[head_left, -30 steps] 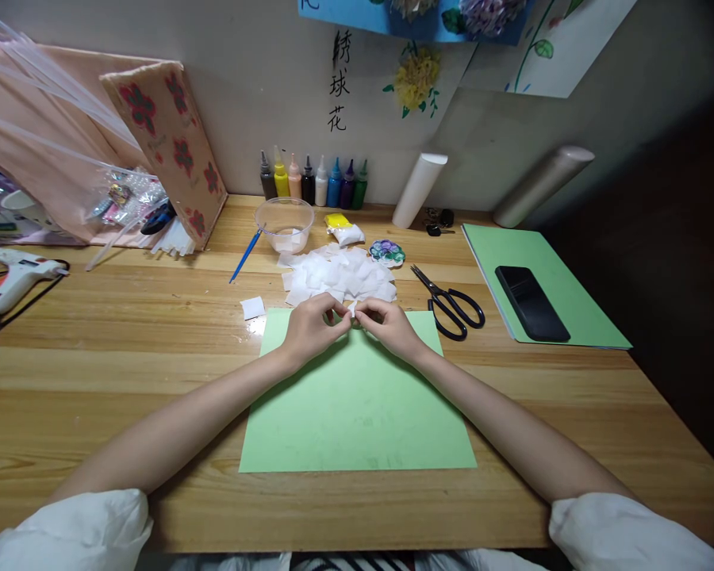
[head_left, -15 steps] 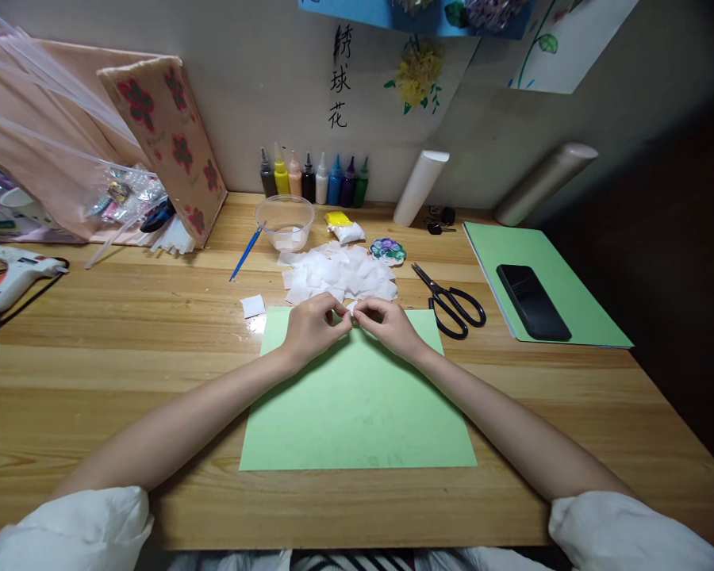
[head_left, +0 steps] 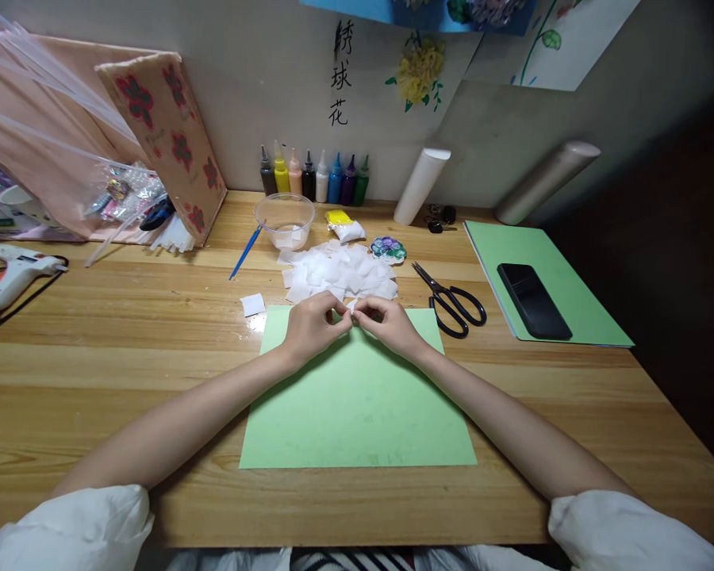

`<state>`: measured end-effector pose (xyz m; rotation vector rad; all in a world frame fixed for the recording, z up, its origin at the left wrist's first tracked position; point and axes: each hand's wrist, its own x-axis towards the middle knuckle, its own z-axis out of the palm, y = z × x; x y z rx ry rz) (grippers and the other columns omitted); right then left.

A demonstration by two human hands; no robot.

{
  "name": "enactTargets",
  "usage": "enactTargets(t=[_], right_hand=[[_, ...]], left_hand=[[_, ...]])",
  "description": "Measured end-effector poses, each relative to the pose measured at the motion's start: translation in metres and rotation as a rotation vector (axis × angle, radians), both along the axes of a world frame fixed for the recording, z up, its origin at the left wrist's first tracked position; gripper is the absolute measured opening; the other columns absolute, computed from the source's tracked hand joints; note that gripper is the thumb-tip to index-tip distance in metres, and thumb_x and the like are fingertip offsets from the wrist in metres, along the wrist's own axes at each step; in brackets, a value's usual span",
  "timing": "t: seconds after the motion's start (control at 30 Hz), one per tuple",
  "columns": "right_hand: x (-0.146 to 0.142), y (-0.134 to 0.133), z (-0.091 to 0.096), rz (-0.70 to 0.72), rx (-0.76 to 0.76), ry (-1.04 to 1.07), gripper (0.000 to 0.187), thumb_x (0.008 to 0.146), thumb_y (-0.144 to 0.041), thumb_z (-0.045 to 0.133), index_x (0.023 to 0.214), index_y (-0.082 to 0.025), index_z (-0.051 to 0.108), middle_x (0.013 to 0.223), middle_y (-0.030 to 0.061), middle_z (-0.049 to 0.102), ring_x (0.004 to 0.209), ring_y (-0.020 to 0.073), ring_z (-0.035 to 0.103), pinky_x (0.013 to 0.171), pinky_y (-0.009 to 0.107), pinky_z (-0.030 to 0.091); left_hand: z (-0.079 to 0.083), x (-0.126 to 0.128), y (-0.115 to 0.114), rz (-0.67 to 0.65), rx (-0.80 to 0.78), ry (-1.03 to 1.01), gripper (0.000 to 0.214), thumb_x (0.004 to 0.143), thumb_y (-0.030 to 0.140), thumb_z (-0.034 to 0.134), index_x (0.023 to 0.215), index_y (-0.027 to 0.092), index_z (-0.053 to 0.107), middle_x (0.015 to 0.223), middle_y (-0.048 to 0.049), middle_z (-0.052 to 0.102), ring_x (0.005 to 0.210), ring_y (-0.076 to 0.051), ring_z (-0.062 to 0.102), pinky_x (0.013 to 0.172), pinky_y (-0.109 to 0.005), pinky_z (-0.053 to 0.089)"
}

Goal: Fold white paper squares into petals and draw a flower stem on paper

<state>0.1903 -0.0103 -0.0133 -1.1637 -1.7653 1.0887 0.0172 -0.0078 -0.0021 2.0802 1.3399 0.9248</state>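
Observation:
My left hand (head_left: 316,327) and my right hand (head_left: 388,323) meet fingertip to fingertip over the top edge of a light green sheet (head_left: 357,412). Both are closed in a pinch on a small piece of white paper (head_left: 351,304), most of which my fingers hide. Just beyond them lies a loose heap of thin white paper squares (head_left: 339,270). A single white square (head_left: 253,304) rests left of the green sheet. Scissors (head_left: 451,300) with black handles lie to the right of my right hand, partly over the sheet's corner.
Behind the heap stand a clear plastic bowl (head_left: 285,222), a yellow-and-white packet (head_left: 343,226) and a painted flower cutout (head_left: 388,250). Paint bottles (head_left: 315,179) line the wall. A phone (head_left: 534,301) lies on green paper at right. A glue gun (head_left: 15,277) sits far left.
Both hands hold the same pinch at the same spot. The whole view has shifted very slightly; nothing on the table has visibly moved.

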Motion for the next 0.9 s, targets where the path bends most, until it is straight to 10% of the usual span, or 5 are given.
enactTargets(t=[0.9], right_hand=[[-0.0006, -0.0008, 0.0019, -0.001, -0.007, 0.005, 0.010, 0.078, -0.022, 0.056, 0.070, -0.016, 0.058, 0.066, -0.0007, 0.054, 0.061, 0.0112, 0.046, 0.057, 0.024, 0.036]], left_hand=[[-0.0004, 0.0006, 0.0009, 0.032, 0.009, -0.017, 0.009, 0.073, 0.019, 0.057, 0.065, 0.018, 0.052, 0.063, 0.0038, 0.055, 0.056, -0.009, 0.047, 0.053, -0.021, 0.034]])
